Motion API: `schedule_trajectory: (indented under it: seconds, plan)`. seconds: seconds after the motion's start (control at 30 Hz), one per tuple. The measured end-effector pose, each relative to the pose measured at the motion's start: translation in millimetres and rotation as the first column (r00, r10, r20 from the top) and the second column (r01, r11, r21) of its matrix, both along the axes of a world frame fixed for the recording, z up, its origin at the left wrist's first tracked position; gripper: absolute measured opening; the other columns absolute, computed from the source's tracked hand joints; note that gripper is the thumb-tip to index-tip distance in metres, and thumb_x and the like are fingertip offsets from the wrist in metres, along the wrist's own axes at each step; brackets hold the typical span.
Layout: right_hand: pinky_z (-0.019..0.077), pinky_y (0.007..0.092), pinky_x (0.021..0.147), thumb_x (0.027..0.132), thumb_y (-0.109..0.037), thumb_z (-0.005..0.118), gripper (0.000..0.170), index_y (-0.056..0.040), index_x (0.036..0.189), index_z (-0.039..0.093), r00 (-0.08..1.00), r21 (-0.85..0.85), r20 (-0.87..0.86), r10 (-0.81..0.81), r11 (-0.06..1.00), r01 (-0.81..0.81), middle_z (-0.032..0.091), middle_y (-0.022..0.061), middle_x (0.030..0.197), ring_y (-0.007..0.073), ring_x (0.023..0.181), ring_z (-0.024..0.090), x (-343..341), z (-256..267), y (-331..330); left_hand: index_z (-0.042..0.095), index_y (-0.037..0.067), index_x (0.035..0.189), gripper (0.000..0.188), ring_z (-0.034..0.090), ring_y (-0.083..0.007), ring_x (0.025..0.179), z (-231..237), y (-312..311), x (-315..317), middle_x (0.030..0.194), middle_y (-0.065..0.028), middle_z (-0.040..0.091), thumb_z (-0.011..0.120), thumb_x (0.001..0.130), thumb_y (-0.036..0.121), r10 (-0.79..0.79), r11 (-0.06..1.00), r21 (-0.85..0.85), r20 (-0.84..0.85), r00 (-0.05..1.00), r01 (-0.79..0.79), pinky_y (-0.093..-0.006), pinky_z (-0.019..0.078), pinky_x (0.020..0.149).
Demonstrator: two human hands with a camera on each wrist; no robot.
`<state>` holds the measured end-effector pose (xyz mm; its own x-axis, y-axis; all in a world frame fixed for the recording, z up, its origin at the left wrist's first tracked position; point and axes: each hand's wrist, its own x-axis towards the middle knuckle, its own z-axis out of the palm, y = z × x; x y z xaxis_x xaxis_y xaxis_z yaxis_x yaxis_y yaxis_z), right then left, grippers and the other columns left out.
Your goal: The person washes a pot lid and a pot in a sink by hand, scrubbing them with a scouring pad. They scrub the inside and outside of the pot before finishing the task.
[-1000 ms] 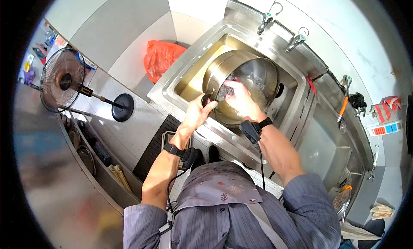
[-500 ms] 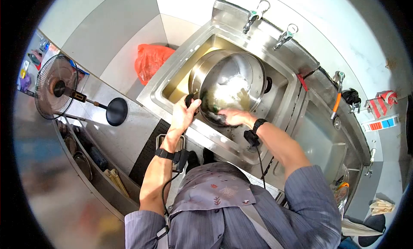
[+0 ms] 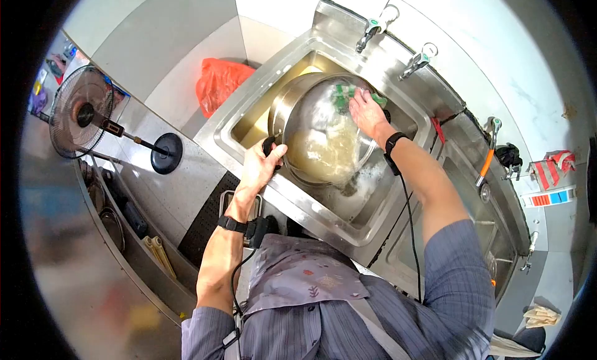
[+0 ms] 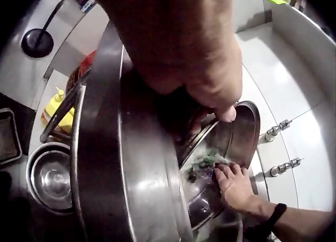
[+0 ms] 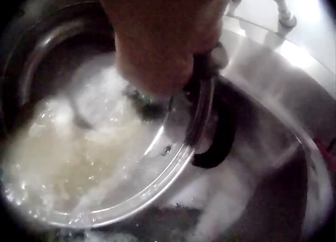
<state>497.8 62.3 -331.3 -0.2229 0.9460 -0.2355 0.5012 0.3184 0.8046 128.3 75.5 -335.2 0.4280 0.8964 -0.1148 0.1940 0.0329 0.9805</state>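
Note:
A large metal pot (image 3: 280,114) stands tilted in the left sink basin, with cloudy, foamy water (image 3: 323,155) inside. My left hand (image 3: 258,167) grips the black handle (image 3: 268,145) on its near left side. At the pot's far right rim, my right hand (image 3: 369,114) presses a green scrubbing mesh (image 3: 341,99) against the inner wall. The left wrist view shows the right hand (image 4: 233,187) with fingers bent over the green mesh (image 4: 207,160). In the right wrist view the hand (image 5: 157,53) covers most of the mesh, beside the pot's other black handle (image 5: 220,139).
Two taps (image 3: 373,30) are mounted behind the sink. A second basin (image 3: 463,192) adjoins on the right, with an orange-handled sprayer (image 3: 486,164) above it. Left of the sink are a red plastic bag (image 3: 221,83) and a standing fan (image 3: 84,114). A yellow bottle (image 4: 59,113) stands near metal bowls (image 4: 52,179).
My right hand has moved with the scrubber from the pot's near side to its far right rim. My left hand stays at the handle. Foamy water has swirled toward the near side.

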Motion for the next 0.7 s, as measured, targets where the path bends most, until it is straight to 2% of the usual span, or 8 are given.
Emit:
schedule_trajectory:
  seconds: [0.17,0.23,0.37,0.43,0.5,0.57,0.63,0.7]
  plan:
    - [0.0293,0.0559,0.121,0.103,-0.021,0.054,0.046,-0.0041,0.146,0.061,0.968,-0.164,-0.101,-0.230,0.964,0.211,0.054,0.0149,0.151,0.0431,0.144,0.041,-7.0,-51.6,-31.8,0.063,0.005,0.086,0.033,0.060,-0.0098,0.064,3.6,-2.7,3.5,0.070,-0.0007,0.064,0.080,0.096,0.031,0.054,0.998,0.012,-0.005,0.999,-0.054,-0.0285,0.0481,0.061]
    - [0.0289,0.0580,0.121,0.104,-0.018,0.051,0.050,-0.0022,0.151,0.054,0.714,-0.359,-0.413,-0.565,0.822,0.442,0.050,0.0202,0.154,0.0464,0.143,0.039,-20.6,-72.5,-44.2,0.062,0.005,0.086,0.032,0.060,-0.0100,0.064,-5.5,0.5,6.5,0.070,-0.0010,0.063,0.080,0.097,0.029,0.076,0.997,0.010,0.064,0.995,-0.077,-0.0293,0.0491,0.060]
    - [0.0353,0.0655,0.113,0.095,-0.010,0.060,0.056,0.0080,0.147,0.051,0.425,-0.607,-0.542,-0.725,0.688,0.399,0.050,0.0291,0.149,0.0451,0.140,0.042,-77.6,-66.0,-77.4,0.062,0.004,0.087,0.030,0.060,-0.0104,0.063,0.9,0.7,7.7,0.070,-0.0006,0.062,0.081,0.096,0.025,0.076,0.997,0.025,0.033,0.997,-0.077,-0.0296,0.0500,0.060]
    - [0.0378,0.0536,0.119,0.091,-0.006,0.054,0.060,0.0028,0.151,0.048,0.334,-0.771,-0.485,-0.808,0.575,0.274,0.050,0.0275,0.152,0.0427,0.139,0.049,-104.6,-63.2,-68.8,0.062,0.004,0.088,0.028,0.060,-0.0099,0.063,2.0,1.1,8.4,0.071,-0.0001,0.062,0.081,0.097,0.023,0.053,0.998,0.032,0.025,0.998,-0.054,-0.0289,0.0502,0.059]
    - [0.0467,0.0474,0.110,0.090,0.000,0.048,0.055,0.0054,0.145,0.052,-0.065,-0.885,-0.432,-0.900,0.408,0.223,0.059,0.0296,0.143,0.0398,0.128,0.060,-131.4,-72.4,-56.0,0.062,0.004,0.089,0.026,0.060,-0.0092,0.062,-8.1,0.3,10.0,0.071,0.0007,0.062,0.080,0.097,0.022,0.077,0.997,-0.013,0.131,0.988,-0.076,-0.0280,0.0510,0.059]
    - [0.0530,0.0404,0.090,0.092,-0.001,0.047,0.045,0.0062,0.135,0.058,-0.287,-0.653,-0.758,-0.586,0.687,0.319,0.070,0.0230,0.121,0.0323,0.104,0.068,-166.3,-88.5,-59.9,0.063,0.004,0.089,0.026,0.060,-0.0087,0.062,-0.6,-2.5,11.5,0.071,0.0015,0.062,0.080,0.097,0.022,0.071,0.997,-0.028,0.117,0.991,-0.068,-0.0275,0.0519,0.058]
    - [0.0515,0.0368,0.080,0.093,-0.001,0.052,0.041,0.0053,0.133,0.060,-0.680,-0.775,-0.478,-0.556,0.631,0.029,0.069,0.0128,0.108,0.0230,0.091,0.064,-175.8,-74.0,-45.0,0.064,0.004,0.090,0.026,0.060,-0.0088,0.062,-8.5,2.2,10.2,0.072,0.0016,0.062,0.080,0.098,0.022,0.081,0.997,-0.015,0.154,0.985,-0.079,-0.0276,0.0521,0.058]
    - [0.0502,0.0371,0.095,0.092,-0.003,0.058,0.058,0.0094,0.147,0.047,-0.808,-0.647,-0.409,-0.424,0.759,-0.071,0.065,0.0196,0.123,0.0258,0.105,0.060,-183.2,-63.5,-45.6,0.065,0.004,0.092,0.025,0.060,-0.0087,0.062,-9.7,8.2,10.6,0.072,0.0012,0.063,0.079,0.098,0.022,0.081,0.997,-0.001,0.140,0.987,-0.082,-0.0275,0.0525,0.058]
